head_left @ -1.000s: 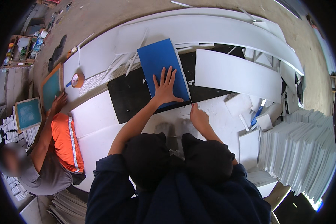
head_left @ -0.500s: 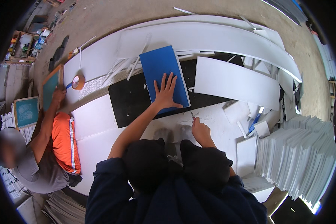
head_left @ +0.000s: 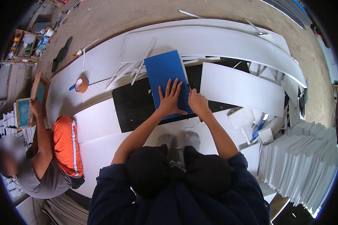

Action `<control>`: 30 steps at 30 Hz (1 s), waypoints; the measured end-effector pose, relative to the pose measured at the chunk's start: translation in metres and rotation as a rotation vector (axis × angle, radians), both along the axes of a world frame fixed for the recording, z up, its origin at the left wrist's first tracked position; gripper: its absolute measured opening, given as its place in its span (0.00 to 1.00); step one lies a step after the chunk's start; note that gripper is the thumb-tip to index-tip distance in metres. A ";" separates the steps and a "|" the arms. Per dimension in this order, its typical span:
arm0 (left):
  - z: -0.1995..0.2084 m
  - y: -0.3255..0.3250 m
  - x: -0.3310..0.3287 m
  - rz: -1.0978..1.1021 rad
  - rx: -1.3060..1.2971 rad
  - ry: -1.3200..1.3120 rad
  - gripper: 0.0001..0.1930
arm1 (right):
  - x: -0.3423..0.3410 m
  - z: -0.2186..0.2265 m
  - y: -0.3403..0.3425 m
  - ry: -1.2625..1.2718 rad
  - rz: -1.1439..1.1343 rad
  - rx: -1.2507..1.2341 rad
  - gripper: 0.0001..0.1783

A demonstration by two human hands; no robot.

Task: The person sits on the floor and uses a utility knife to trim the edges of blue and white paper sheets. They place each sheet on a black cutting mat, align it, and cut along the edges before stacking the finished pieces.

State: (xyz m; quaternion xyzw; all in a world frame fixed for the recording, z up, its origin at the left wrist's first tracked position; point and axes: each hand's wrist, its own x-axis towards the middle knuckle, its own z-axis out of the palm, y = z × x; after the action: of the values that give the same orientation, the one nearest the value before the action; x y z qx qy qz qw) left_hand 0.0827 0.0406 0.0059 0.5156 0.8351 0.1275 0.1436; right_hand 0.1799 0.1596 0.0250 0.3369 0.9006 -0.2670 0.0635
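Lying flat on a black mat [head_left: 135,107] is a blue board [head_left: 164,73], tilted slightly, its far end toward the white sheets beyond. The left hand [head_left: 171,100] presses on the board's near half, palm down, fingers spread wide. The right hand [head_left: 198,105] sits at the board's right edge, just beside the left; fingers curled narrow, seemingly around a thin dark tool, though what it is cannot be told.

Around the mat: a large white panel [head_left: 242,89] lies to the right, partly over the mat. Long curved white sheets [head_left: 214,41] run across the far side. Loose white strips [head_left: 133,69] scatter at the board's upper left. A tape roll [head_left: 81,85] rests on a white sheet well left of the board. A stack of white sheets [head_left: 308,168] stands at far right; small white offcuts and a blue pen-like item [head_left: 259,129] lie between the stack and the mat.

At left, another person [head_left: 49,165] in an orange vest holds a framed board [head_left: 37,93], well apart from the mat.
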 end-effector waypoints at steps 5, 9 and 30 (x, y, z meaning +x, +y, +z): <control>-0.001 0.002 0.000 -0.006 0.009 0.004 0.70 | -0.009 -0.005 0.013 -0.092 0.027 -0.087 0.15; -0.001 0.002 0.001 0.006 0.000 -0.002 0.70 | 0.003 -0.002 0.005 -0.137 0.027 -0.130 0.15; 0.001 0.002 0.005 0.023 -0.027 -0.019 0.68 | 0.086 -0.009 -0.049 -0.142 -0.041 -0.138 0.10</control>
State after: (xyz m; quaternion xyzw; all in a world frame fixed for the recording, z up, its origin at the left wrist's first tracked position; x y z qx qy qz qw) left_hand 0.0879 0.0424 0.0071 0.5028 0.8412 0.1225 0.1569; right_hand 0.2660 0.1104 0.0159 0.3681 0.8662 -0.3052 0.1448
